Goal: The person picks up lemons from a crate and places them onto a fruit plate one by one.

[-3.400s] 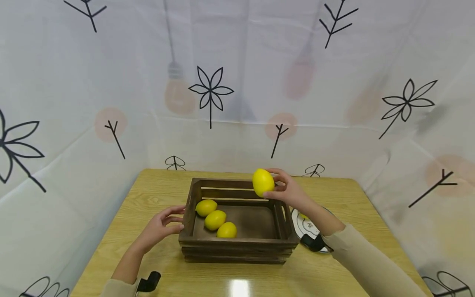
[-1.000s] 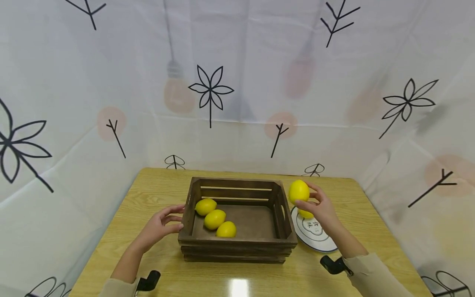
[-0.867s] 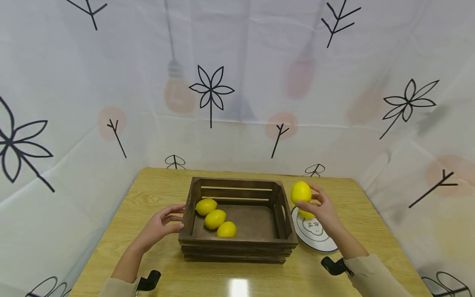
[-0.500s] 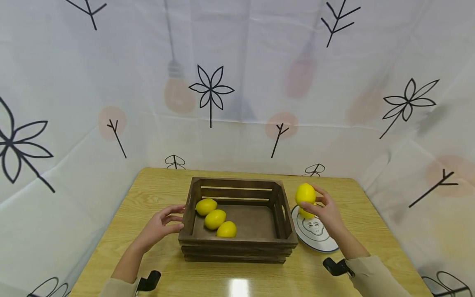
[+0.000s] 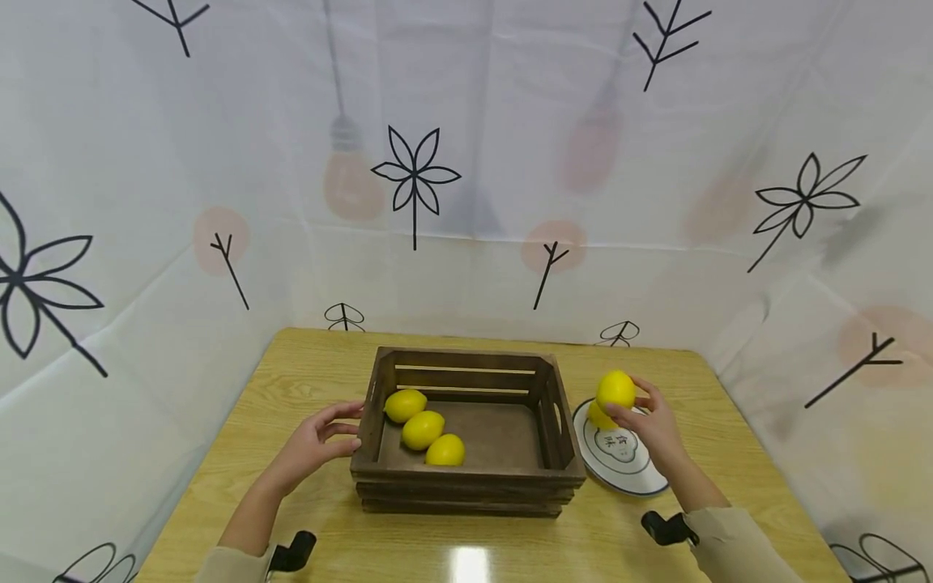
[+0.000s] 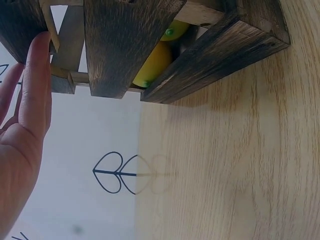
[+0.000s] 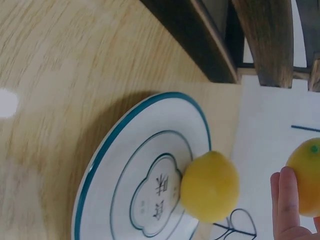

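My right hand [image 5: 658,427] pinches a yellow lemon [image 5: 615,389] between thumb and fingers, above the far part of a white, blue-rimmed plate [image 5: 621,479]. On that plate lies another lemon [image 7: 210,186], partly covered by the held one in the head view. My left hand [image 5: 309,453] touches the left end of a dark wooden slatted crate [image 5: 470,486], its fingers fairly straight in the left wrist view. Inside the crate, three lemons [image 5: 423,431] form a slanting row along the left side.
The crate stands mid-table, with the plate close beside its right end. Light wood covers the table [image 5: 306,364]. A pale patterned cloth [image 5: 466,202] hangs behind it and along both sides.
From above the crate's back right, the right hand has carried its lemon rightward and down over the plate. The left hand and the lemons in the crate stay put.
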`<state>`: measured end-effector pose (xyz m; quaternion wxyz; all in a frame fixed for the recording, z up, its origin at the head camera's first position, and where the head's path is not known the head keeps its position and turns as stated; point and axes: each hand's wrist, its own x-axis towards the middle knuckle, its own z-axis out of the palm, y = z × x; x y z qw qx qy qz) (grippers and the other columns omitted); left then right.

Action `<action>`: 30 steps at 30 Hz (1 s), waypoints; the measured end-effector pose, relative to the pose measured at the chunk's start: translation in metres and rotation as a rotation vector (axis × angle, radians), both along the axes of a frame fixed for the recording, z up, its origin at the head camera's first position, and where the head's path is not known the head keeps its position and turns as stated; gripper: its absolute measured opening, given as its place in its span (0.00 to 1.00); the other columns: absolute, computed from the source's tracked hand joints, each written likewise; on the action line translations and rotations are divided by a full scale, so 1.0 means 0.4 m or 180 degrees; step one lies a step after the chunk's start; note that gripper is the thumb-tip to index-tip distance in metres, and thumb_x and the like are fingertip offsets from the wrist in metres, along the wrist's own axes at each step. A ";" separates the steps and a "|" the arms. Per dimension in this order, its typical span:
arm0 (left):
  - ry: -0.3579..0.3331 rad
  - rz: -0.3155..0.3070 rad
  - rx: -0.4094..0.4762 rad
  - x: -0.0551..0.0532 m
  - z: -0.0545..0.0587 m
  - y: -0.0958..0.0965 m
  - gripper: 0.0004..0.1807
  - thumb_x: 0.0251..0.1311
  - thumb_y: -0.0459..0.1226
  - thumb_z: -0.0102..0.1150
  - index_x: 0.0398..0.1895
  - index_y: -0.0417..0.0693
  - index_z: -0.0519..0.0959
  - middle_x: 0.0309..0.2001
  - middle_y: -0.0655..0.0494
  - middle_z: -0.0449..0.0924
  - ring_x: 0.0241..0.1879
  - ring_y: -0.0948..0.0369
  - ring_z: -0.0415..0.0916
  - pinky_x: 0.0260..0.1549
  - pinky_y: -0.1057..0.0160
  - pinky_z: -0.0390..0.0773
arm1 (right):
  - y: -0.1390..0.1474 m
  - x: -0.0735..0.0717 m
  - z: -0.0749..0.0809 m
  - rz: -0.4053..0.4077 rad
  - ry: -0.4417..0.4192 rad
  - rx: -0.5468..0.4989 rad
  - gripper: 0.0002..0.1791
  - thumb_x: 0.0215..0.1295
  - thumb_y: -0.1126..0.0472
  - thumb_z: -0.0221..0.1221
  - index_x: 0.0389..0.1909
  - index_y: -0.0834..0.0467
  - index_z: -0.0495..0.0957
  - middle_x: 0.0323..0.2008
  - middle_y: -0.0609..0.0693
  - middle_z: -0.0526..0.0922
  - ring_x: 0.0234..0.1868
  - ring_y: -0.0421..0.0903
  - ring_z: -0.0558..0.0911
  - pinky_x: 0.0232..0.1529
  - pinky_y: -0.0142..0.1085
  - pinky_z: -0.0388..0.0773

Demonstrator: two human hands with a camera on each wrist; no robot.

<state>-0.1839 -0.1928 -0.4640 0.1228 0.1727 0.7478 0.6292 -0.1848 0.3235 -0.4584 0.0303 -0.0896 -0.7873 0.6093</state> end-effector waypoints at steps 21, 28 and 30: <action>0.0002 -0.0029 0.0013 -0.001 0.000 0.002 0.32 0.59 0.36 0.61 0.66 0.42 0.63 0.61 0.39 0.62 0.55 0.50 0.68 0.42 0.59 0.77 | 0.076 -0.001 -0.065 -0.0230 -0.0410 0.0137 0.46 0.62 0.61 0.60 0.70 0.69 0.40 0.53 0.73 0.56 0.32 0.38 0.78 0.39 0.32 0.78; 0.0041 -0.0041 0.0024 0.000 0.000 0.002 0.32 0.59 0.35 0.61 0.66 0.41 0.62 0.61 0.38 0.62 0.55 0.46 0.67 0.42 0.59 0.77 | 0.095 -0.009 -0.085 -0.0301 -0.0471 0.0160 0.46 0.63 0.62 0.59 0.70 0.69 0.38 0.53 0.73 0.57 0.33 0.40 0.78 0.41 0.34 0.78; 0.0064 -0.0036 0.0022 0.000 0.000 0.002 0.32 0.59 0.34 0.61 0.66 0.40 0.62 0.60 0.38 0.62 0.55 0.45 0.66 0.42 0.59 0.77 | 0.100 -0.011 -0.089 -0.0314 -0.0496 0.0195 0.46 0.62 0.63 0.59 0.70 0.69 0.38 0.53 0.73 0.57 0.35 0.43 0.78 0.41 0.34 0.78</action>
